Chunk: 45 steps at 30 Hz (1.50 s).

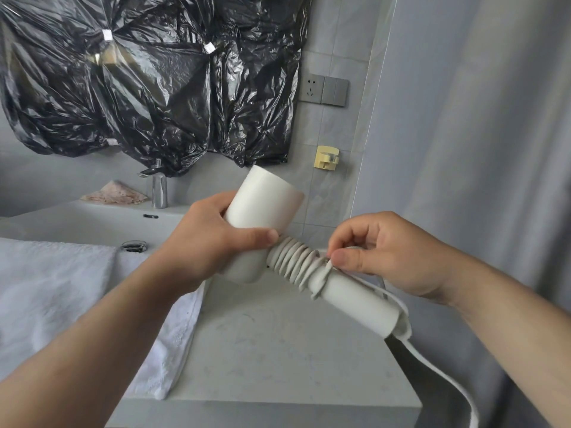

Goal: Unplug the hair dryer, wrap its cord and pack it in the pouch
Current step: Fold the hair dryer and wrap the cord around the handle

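Both forearms come in from the bottom corners, reaching over the grey counter (278,359). Left hand (213,242) is closed around the barrel of the white hair dryer (262,199), thumb lying along its underside; right hand (380,254) is pinching the flat white cord (296,264) against the handle with thumb and forefinger, other fingers curled in. Dryer is held up in the air above the counter, handle pointing down-right. About half the handle is coiled already, and the loose tail hangs off the butt end towards the floor.

Looks like light, rigid, smooth plastic, so probably a bit slippery; barrel is the sane place to grip. Cord seems soft and springy, likely to unwind if the pinch lets go.

No brand or readable text anywhere. Pouch isn't in view.
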Available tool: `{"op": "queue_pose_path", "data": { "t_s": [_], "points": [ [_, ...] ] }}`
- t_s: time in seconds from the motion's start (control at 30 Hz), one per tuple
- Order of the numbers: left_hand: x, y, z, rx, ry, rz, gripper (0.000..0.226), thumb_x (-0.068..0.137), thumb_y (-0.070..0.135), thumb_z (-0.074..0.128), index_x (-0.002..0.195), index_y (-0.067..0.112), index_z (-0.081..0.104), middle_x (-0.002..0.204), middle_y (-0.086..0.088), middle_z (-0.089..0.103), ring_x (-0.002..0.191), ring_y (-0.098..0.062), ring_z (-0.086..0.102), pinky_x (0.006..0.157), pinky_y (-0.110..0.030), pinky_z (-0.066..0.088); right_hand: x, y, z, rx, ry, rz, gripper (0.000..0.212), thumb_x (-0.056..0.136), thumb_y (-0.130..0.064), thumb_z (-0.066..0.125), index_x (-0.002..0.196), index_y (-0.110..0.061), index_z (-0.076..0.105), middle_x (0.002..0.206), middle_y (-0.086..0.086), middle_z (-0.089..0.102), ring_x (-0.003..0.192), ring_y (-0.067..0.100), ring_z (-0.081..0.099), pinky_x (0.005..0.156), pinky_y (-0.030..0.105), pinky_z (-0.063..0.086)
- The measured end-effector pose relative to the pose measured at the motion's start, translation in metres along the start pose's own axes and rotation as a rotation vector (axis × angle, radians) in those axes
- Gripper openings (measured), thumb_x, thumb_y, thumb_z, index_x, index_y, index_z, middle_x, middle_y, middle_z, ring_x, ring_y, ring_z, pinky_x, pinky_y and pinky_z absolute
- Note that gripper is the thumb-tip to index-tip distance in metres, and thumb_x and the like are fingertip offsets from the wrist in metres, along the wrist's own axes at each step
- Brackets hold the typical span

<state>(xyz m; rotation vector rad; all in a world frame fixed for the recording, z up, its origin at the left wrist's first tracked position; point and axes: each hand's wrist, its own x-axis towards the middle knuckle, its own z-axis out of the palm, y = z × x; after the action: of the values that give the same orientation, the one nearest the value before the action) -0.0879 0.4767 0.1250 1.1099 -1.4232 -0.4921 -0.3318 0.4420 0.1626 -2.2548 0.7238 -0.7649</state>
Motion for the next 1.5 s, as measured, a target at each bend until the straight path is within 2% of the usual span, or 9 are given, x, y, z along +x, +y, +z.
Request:
{"op": "queue_pose_path", "data": {
  "t_s": [0.13, 0.27, 0.4, 0.47, 0.63, 0.9, 1.13, 1.33, 1.5],
  "points": [
    [0.0, 0.001, -0.001, 0.002, 0.028, -0.012, 0.064, 0.042, 0.046, 0.085, 0.097, 0.017, 0.07, 0.091, -0.015, 0.071, 0.074, -0.02, 0.066, 0.066, -0.048, 0.059, -0.001, 0.001, 0.0, 0.028, 0.023, 0.019, 0.012, 0.082, -0.005, 0.072, 0.079, -0.017, 0.071, 0.074, 0.002, 0.07, 0.071, 0.009, 0.063, 0.065, 0.019, 0.05],
    [-0.004, 0.003, 0.003, 0.165, 0.114, 0.048, 0.06, 0.044, 0.047, 0.086, 0.097, 0.027, 0.068, 0.084, 0.005, 0.069, 0.071, -0.005, 0.065, 0.057, -0.029, 0.054, -0.003, 0.0, 0.005, -0.37, 0.112, 0.071, 0.01, 0.08, -0.021, 0.076, 0.073, -0.022, 0.07, 0.074, 0.004, 0.071, 0.065, 0.008, 0.06, 0.068, 0.033, 0.052],
    [-0.01, 0.008, 0.014, 0.373, 0.326, 0.163, 0.059, 0.049, 0.051, 0.079, 0.101, 0.036, 0.056, 0.087, 0.018, 0.062, 0.08, -0.009, 0.06, 0.065, -0.033, 0.05, 0.001, 0.001, 0.015, -0.663, 0.271, 0.167, 0.016, 0.086, -0.032, 0.067, 0.074, -0.022, 0.064, 0.066, -0.005, 0.062, 0.058, 0.007, 0.055, 0.053, 0.027, 0.042],
    [-0.014, 0.009, 0.022, 0.422, 0.396, 0.246, 0.064, 0.051, 0.051, 0.077, 0.107, 0.039, 0.051, 0.089, 0.024, 0.057, 0.083, -0.009, 0.054, 0.067, -0.031, 0.047, 0.006, 0.007, 0.021, -0.557, 0.319, 0.244, 0.014, 0.09, -0.026, 0.062, 0.079, -0.016, 0.062, 0.07, -0.001, 0.066, 0.055, 0.012, 0.057, 0.05, 0.024, 0.04],
    [-0.014, -0.002, 0.026, 0.496, 0.403, 0.518, 0.075, 0.058, 0.049, 0.074, 0.125, 0.02, 0.054, 0.11, 0.008, 0.063, 0.099, -0.017, 0.056, 0.078, -0.034, 0.046, 0.016, 0.016, 0.035, 0.246, 0.375, 0.459, 0.011, 0.094, -0.005, 0.047, 0.09, -0.011, 0.055, 0.094, 0.021, 0.072, 0.04, 0.012, 0.036, 0.032, 0.018, 0.022],
    [-0.013, -0.035, 0.017, 0.619, 0.438, 0.908, 0.07, 0.066, 0.036, 0.083, 0.119, 0.003, 0.052, 0.118, -0.002, 0.057, 0.106, -0.029, 0.056, 0.097, -0.034, 0.039, 0.023, 0.022, 0.031, 0.86, 0.333, 0.597, 0.023, 0.094, -0.027, 0.054, 0.112, -0.015, 0.064, 0.088, 0.019, 0.071, 0.029, 0.004, 0.026, 0.025, 0.012, 0.015],
    [-0.019, -0.05, 0.019, 0.561, 0.442, 1.026, 0.07, 0.062, 0.02, 0.086, 0.115, 0.0, 0.046, 0.118, -0.015, 0.049, 0.113, -0.027, 0.05, 0.082, -0.058, 0.049, 0.022, 0.033, 0.04, 0.922, 0.272, 0.65, 0.021, 0.086, -0.044, 0.066, 0.088, -0.024, 0.066, 0.088, 0.006, 0.07, 0.028, 0.001, 0.023, 0.025, 0.013, 0.013],
    [-0.019, -0.047, 0.019, 0.541, 0.428, 1.008, 0.071, 0.064, 0.023, 0.083, 0.118, -0.001, 0.044, 0.119, -0.015, 0.049, 0.111, -0.031, 0.052, 0.081, -0.06, 0.05, 0.019, 0.031, 0.045, 0.81, 0.257, 0.641, 0.038, 0.057, -0.059, 0.076, 0.064, -0.023, 0.066, 0.064, -0.002, 0.046, 0.036, 0.004, 0.019, 0.031, 0.015, 0.01],
    [-0.021, -0.043, 0.018, 0.585, 0.423, 1.034, 0.075, 0.058, 0.015, 0.087, 0.117, -0.002, 0.044, 0.119, -0.018, 0.049, 0.108, -0.034, 0.054, 0.082, -0.059, 0.05, 0.013, 0.024, 0.043, 0.499, 0.271, 0.617, 0.057, 0.076, -0.073, 0.058, 0.052, -0.022, 0.068, 0.055, -0.004, 0.034, 0.042, 0.01, 0.018, 0.041, 0.024, 0.011]
  ]
}}
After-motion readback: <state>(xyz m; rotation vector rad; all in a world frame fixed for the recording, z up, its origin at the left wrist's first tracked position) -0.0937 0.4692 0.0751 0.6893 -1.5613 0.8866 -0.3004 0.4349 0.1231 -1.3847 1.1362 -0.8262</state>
